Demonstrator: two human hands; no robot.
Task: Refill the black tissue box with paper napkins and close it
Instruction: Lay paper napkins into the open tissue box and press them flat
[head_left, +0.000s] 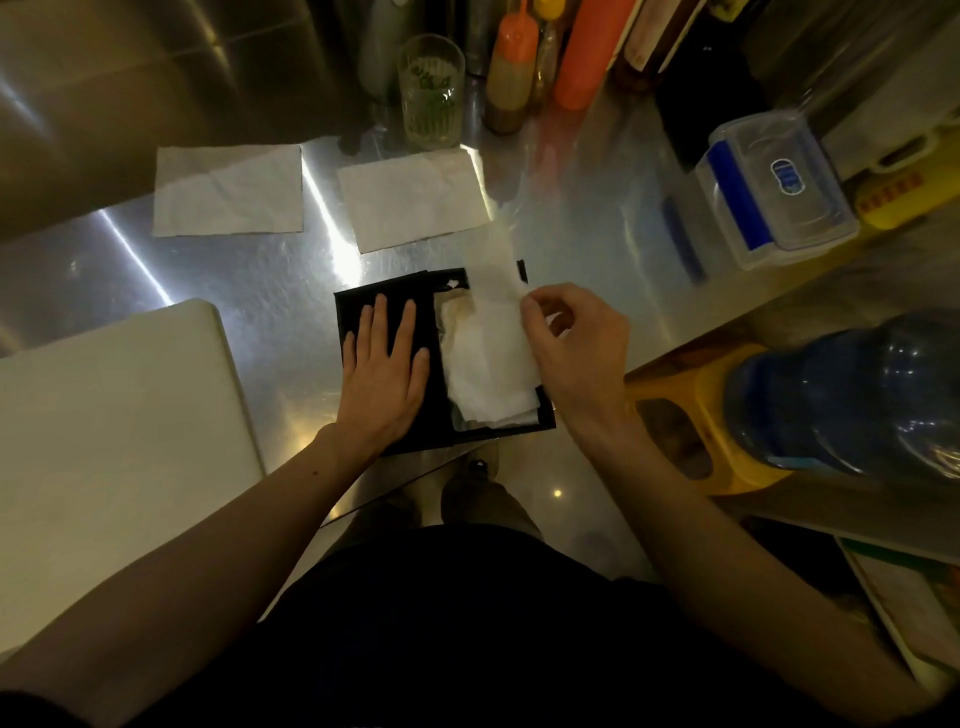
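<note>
On the tabletop (270, 291), your left hand (384, 374) lies flat on the black tissue box (395, 306); right-hand fingers (535, 312) pinch a napkin (493, 358) over its opening.

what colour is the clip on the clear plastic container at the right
Blue: the clip on the clear plastic container shows best in the head view.

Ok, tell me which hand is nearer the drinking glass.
Right. The right hand pinches a napkin over the black tissue box, below the drinking glass; the left hand lies flat on the box, slightly farther.

Napkins (491, 358) hide the black tissue box's (441, 431) interior.
</note>
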